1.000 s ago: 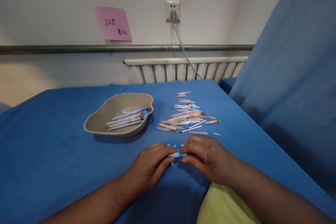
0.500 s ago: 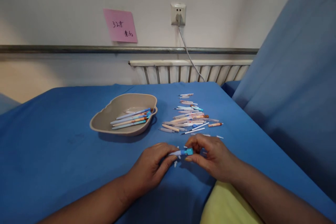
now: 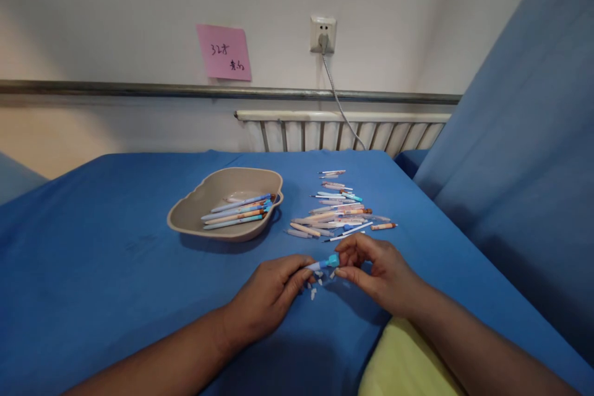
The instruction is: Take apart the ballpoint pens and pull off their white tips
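My left hand (image 3: 271, 291) pinches a pale blue pen (image 3: 320, 265) between thumb and fingers, its turquoise end pointing right. The rest of the pen is hidden inside that hand. Close by the turquoise end is my right hand (image 3: 383, 272), thumb and forefinger apart on either side; whether they touch it I cannot tell. Small white pieces (image 3: 314, 292) lie scattered on the blue cloth (image 3: 139, 303) beneath. Beyond the hands is a loose spread of pen barrels, refills and other pen parts (image 3: 329, 218).
A beige basin (image 3: 185, 219) stands left of the parts, with several assembled pens (image 3: 239, 210) in it. Yellow-green fabric (image 3: 408, 362) shows at the bottom edge. A blue curtain (image 3: 524, 105) hangs at right; a white radiator (image 3: 343, 116) is behind.
The pen's turquoise end has tilted slightly upward. My right thumb and forefinger sit nearer to that end. The whole view has shifted a little.
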`<state>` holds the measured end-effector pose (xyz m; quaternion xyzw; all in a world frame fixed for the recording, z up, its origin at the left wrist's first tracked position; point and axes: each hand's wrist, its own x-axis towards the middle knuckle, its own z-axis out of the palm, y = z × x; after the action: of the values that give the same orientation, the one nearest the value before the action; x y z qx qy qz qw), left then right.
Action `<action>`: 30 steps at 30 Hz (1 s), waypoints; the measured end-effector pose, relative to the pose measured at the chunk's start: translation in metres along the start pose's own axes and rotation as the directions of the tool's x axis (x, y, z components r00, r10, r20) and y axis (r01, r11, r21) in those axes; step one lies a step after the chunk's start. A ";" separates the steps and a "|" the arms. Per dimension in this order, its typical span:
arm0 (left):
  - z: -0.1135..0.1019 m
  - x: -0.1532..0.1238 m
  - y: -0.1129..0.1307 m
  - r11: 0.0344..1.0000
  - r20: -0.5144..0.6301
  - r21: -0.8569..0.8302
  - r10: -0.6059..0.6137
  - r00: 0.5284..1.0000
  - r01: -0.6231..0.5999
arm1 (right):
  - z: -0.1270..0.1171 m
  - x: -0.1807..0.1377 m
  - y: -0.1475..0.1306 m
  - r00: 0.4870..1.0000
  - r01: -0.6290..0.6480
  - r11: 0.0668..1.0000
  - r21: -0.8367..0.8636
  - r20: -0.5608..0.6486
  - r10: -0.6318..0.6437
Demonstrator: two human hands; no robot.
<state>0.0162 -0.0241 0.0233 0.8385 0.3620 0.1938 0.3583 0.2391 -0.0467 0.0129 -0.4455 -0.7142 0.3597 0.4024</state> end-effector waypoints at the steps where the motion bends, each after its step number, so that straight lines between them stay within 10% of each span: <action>1: 0.000 0.000 -0.001 1.000 -0.001 -0.017 -0.015 1.000 0.015 | 0.000 0.001 0.002 1.000 -0.018 1.000 0.021 -0.004 0.018; 18: -0.010 0.005 -0.003 0.826 -0.072 -0.538 -0.243 0.967 0.168 | 0.003 0.006 0.021 0.997 -0.080 0.997 -0.007 0.014 0.080; 30: -0.128 0.011 -0.002 0.976 -0.310 0.049 -0.186 0.932 0.212 | 0.003 0.003 0.014 0.997 -0.039 0.994 -0.107 0.063 0.046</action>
<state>-0.0524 0.0436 0.1084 0.7716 0.5034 0.2681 0.2816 0.2403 -0.0391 -0.0001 -0.4692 -0.7355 0.3444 0.3470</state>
